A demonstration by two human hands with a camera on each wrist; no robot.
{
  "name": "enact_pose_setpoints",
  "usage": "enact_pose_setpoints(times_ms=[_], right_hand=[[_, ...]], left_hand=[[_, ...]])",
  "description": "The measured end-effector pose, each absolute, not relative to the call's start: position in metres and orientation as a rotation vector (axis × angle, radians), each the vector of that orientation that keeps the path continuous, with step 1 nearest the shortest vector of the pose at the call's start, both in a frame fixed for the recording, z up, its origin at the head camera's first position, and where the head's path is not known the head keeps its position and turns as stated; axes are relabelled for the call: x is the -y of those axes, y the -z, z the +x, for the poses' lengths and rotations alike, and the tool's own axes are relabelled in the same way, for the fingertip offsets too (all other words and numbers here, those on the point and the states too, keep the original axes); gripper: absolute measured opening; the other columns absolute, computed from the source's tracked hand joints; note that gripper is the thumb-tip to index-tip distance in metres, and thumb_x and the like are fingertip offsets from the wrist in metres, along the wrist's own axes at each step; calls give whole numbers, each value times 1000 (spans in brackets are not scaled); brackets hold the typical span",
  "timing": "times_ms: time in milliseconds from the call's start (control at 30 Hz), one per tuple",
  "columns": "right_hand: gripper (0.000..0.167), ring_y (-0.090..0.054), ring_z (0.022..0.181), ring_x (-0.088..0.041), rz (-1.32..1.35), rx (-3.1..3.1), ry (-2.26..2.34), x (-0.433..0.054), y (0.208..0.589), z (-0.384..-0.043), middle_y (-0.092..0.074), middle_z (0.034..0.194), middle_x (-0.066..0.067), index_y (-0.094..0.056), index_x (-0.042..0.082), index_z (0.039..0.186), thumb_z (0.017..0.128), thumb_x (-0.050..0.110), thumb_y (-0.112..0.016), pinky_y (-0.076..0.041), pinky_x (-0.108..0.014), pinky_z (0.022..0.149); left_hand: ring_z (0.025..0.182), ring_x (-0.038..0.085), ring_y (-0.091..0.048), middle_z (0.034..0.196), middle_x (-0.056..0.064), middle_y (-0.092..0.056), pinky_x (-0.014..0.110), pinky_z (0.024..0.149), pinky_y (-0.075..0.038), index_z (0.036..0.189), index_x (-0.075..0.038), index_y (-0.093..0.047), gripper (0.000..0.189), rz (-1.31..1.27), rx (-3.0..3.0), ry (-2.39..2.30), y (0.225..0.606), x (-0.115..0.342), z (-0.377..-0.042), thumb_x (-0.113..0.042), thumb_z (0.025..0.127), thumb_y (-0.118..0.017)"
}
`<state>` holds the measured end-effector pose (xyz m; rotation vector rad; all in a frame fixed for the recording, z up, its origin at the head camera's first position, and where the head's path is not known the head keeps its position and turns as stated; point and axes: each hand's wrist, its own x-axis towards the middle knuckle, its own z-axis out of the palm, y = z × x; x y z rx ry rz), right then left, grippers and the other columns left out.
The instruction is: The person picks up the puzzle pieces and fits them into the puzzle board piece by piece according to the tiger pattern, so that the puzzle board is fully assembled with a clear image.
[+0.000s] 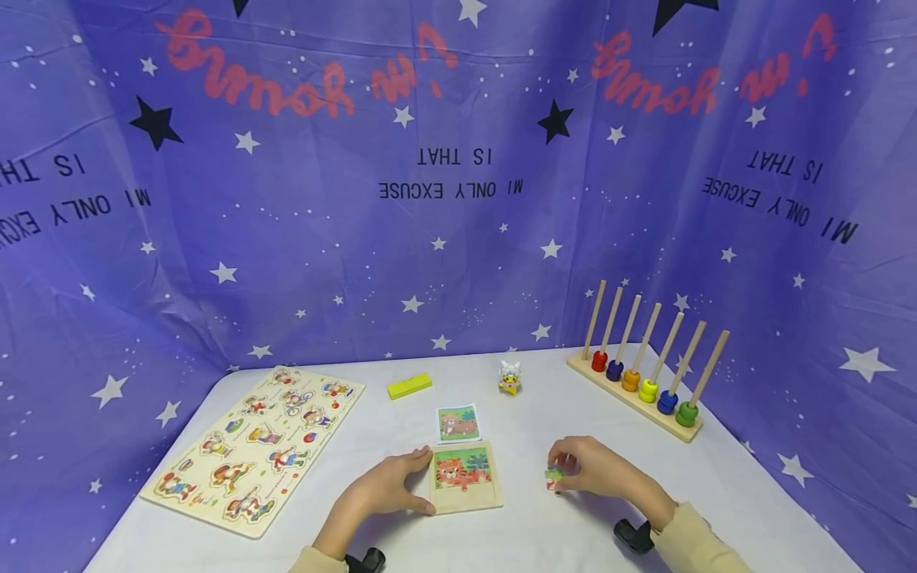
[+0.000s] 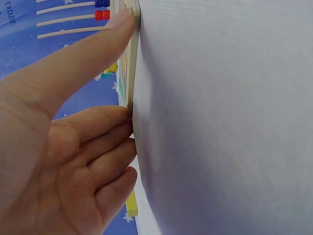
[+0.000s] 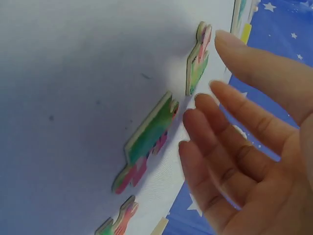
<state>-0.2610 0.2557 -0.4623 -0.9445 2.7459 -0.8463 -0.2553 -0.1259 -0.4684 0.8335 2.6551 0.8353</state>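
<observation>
A small wooden puzzle board (image 1: 466, 503) lies on the white table, its tray partly filled with a tiger picture. My left hand (image 1: 390, 487) touches the board's left side, thumb at the near corner and fingertips farther up, all fairly straight. Right of the board, my right hand (image 1: 591, 468) reaches down over a loose puzzle piece (image 1: 553, 479). In the right wrist view, the thumb and fingers are apart, close to one puzzle piece (image 3: 197, 66) without gripping it. A bigger puzzle piece (image 3: 149, 137) and another piece (image 3: 120, 220) lie on the table there.
Behind the board lies a tiger picture card (image 1: 458, 423). Beyond are a yellow block (image 1: 410, 386) and a small figurine (image 1: 510, 378). A large picture puzzle board (image 1: 254, 446) lies left; a bead rack (image 1: 637, 390) with upright pegs stands back right. A purple starry curtain (image 1: 458, 278) surrounds the table.
</observation>
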Motion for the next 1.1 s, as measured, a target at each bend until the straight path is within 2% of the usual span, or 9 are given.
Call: enact_pose_setpoints(times_ms=[200,533,733,1100], right_hand=[[31,-51,72,-12,-872,-2749,840,-255,466,-261,-54,84,2,-62,10,93,76,23,-83,-45,-22,59],[37,-53,81,-12,-871,-2782,851,-249,467,-260,-55,86,7,-55,15,92,71,17,-85,-47,-26,68],[34,-58,77,-11,-882,-2703,971,-249,469,-258,-62,86,6,-54,14,94,75,10,-82,-53,-27,64],[19,-59,76,-4,-968,-2645,1055,-247,474,-257,-64,87,10,-64,19,98,84,11,-74,-53,-22,64]], left_hand=[[135,38,-38,147,20,-40,53,111,-30,139,6,-45,90,836,-2654,-838,469,126,-255,-41,72,-81],[135,38,-38,147,20,-40,52,111,-30,139,7,-45,90,842,-2659,-843,469,126,-255,-41,72,-81],[135,38,-37,147,19,-40,52,111,-30,139,6,-45,91,830,-2660,-835,470,126,-256,-42,71,-81],[135,37,-37,148,18,-40,52,111,-30,140,5,-45,91,825,-2659,-828,472,126,-257,-43,71,-81]])
